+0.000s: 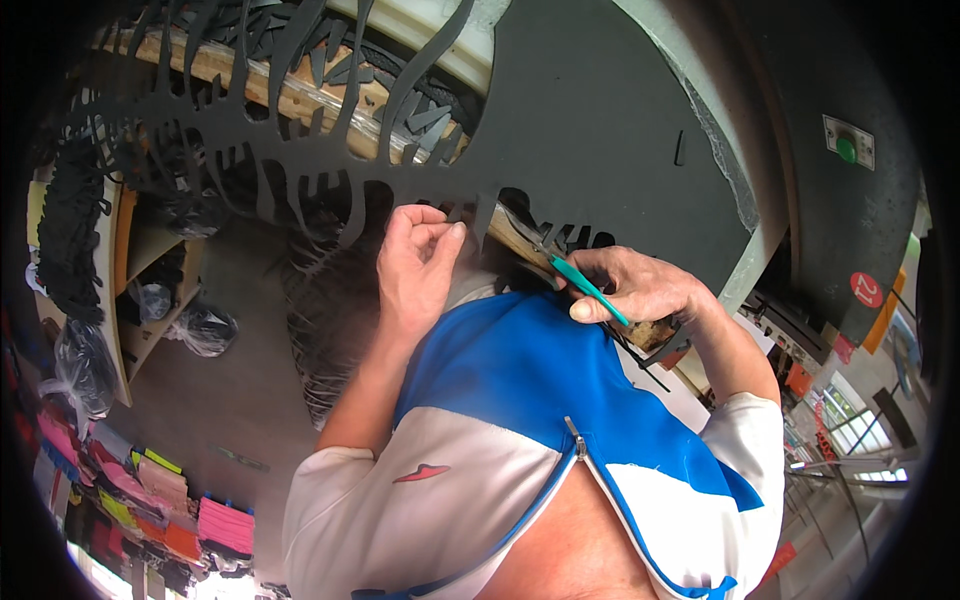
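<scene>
A dark grey sheet (pixel 590 110) stretches across the top, its left part cut into a web of curved strips and openings. My left hand (pixel 415 265) is closed in a pinch at the web's near edge; what lies between thumb and fingers, if anything, is too small to make out. To the right, my right hand (pixel 640 285) grips a slim tool with a teal handle (pixel 590 288). Its dark tip points up and left toward the small cut-outs along the sheet's near edge. The tip is too small to tell its kind.
Loose dark offcuts (pixel 430 115) lie behind the web, beside a wooden bar (pixel 215 62). At the left stands a shelf (pixel 118 290) with bagged dark pieces. Colourful stacks (pixel 150 490) are at the lower left. A dark machine with a green button (pixel 847 150) rises at the right.
</scene>
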The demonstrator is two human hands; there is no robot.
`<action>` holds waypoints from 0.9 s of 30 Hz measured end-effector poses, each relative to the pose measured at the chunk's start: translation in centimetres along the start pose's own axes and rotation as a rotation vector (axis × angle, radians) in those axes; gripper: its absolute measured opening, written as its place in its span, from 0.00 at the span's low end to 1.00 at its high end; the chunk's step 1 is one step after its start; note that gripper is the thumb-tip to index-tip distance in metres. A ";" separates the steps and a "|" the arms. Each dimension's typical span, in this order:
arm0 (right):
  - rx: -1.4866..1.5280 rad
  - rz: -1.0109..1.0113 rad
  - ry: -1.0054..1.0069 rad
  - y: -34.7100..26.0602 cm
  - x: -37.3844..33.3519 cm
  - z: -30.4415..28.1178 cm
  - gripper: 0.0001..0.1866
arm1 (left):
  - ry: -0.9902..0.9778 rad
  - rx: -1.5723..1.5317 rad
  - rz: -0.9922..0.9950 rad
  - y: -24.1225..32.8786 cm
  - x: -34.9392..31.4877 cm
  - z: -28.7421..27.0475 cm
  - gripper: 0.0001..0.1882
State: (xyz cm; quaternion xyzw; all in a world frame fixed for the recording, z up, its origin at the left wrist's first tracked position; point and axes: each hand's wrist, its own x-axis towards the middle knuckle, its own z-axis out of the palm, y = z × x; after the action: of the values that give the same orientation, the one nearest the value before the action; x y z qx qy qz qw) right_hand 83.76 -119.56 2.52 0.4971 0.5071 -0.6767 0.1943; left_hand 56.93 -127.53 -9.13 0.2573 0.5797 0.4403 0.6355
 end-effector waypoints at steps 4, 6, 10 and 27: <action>-0.082 0.021 -0.048 -0.5 0.0 -0.1 0.50 | -0.023 -0.077 0.076 -0.7 0.2 -0.2 0.12; -0.151 0.003 -0.040 -1.1 0.3 -0.3 0.53 | -0.058 -0.068 0.096 -0.8 0.2 -0.4 0.10; -0.102 -0.006 -0.014 -2.0 1.0 -0.4 0.47 | -0.061 -0.103 0.115 -0.7 -0.1 -0.2 0.10; 0.015 -0.038 -0.076 -1.9 -0.1 -0.6 0.26 | 0.176 0.170 -0.027 2.1 1.1 -5.0 0.20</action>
State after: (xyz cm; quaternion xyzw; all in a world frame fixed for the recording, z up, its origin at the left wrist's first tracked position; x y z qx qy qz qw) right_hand 82.61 -118.32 3.58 0.4627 0.5036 -0.7025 0.1967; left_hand 51.50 -126.48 -8.88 0.2629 0.6720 0.4016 0.5639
